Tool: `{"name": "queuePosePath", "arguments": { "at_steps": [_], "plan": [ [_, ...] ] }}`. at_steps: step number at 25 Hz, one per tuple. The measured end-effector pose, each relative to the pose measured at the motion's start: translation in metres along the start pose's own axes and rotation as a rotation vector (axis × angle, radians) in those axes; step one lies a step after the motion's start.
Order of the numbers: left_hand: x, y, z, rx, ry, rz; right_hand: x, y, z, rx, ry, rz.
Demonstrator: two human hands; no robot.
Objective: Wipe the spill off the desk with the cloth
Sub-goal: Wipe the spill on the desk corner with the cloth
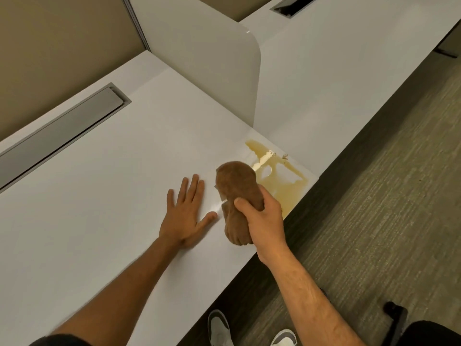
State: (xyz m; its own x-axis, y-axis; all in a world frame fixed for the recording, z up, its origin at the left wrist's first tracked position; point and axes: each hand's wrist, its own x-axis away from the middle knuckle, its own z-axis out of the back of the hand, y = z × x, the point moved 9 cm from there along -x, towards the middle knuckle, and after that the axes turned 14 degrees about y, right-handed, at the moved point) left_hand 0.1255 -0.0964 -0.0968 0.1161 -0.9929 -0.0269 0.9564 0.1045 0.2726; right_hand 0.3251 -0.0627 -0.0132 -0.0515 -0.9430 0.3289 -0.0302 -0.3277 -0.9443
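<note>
A yellowish-brown spill (282,178) spreads over the white desk (99,196) near its front right corner, with pale crumbs in it. My right hand (262,218) grips a bunched brown cloth (237,191), held just above the desk at the spill's left edge. The cloth's upper end leans toward the puddle. My left hand (185,213) lies flat on the desk, fingers spread, just left of the cloth and holding nothing.
A white divider panel (224,71) stands upright behind the spill, between this desk and the neighbouring one (349,71). A grey cable flap (57,131) sits at the back left. Carpet (374,221), my shoes and a chair base (396,318) are at the right.
</note>
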Motion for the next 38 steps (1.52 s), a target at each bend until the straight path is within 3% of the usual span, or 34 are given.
{"name": "queuePosePath", "arguments": {
  "at_steps": [13, 16, 18, 19, 28, 38],
  "plan": [
    [-0.002, -0.004, -0.006, -0.013, -0.014, 0.012, -0.139, -0.089, -0.040, 0.434, 0.244, 0.449],
    [-0.002, -0.005, -0.007, -0.004, 0.003, 0.010, -0.161, -0.060, -0.061, 0.870, 0.156, 0.582],
    [-0.002, -0.006, -0.008, -0.002, 0.010, 0.019, -0.167, -0.021, -0.075, 1.264, 0.043, 0.588],
    [-0.003, -0.006, -0.009, -0.004, 0.016, 0.020, -0.169, -0.008, -0.078, 1.335, 0.032, 0.586],
    [-0.003, -0.005, -0.007, -0.010, -0.041, 0.040, -0.171, -0.005, -0.093, 1.317, 0.061, 0.638],
    [-0.005, 0.001, -0.002, 0.036, 0.022, 0.024, -0.093, 0.017, -0.128, 0.838, -0.140, 0.645]
  ]
}}
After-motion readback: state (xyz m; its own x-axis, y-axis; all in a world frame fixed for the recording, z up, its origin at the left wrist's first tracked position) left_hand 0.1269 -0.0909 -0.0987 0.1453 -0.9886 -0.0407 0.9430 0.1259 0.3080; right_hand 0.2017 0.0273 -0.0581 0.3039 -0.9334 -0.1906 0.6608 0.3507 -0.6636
